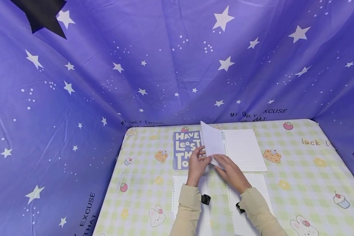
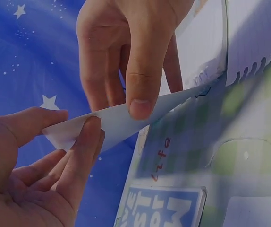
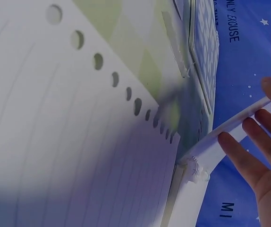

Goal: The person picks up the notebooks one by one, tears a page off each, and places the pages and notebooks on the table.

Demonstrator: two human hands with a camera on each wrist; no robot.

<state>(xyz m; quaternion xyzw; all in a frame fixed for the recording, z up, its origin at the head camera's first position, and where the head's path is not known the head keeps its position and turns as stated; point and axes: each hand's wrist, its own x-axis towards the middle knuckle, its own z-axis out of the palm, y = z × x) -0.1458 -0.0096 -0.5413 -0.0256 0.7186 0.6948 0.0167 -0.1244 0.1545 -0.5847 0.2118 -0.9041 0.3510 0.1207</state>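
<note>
An open spiral notebook (image 1: 245, 149) with lined white paper lies toward the back of the table, its left page (image 1: 213, 141) lifted off the table at a slant. My left hand (image 1: 197, 166) pinches the outer edge of this page; in the left wrist view the thumb and fingers (image 2: 87, 135) lie on opposite faces. My right hand (image 1: 231, 172) holds the page's lower edge, thumb on one face and fingers behind. Left of the page is a purple-blue notebook (image 1: 181, 154) with big cream letters, partly covered by my left hand.
Two white sheets with punched edges lie nearer: the left sheet (image 1: 205, 216) and right sheet (image 1: 262, 183), both partly under my forearms. A green checked tablecloth (image 1: 144, 183) covers the table. Purple star-patterned cloth (image 1: 165, 65) hangs behind and at the sides.
</note>
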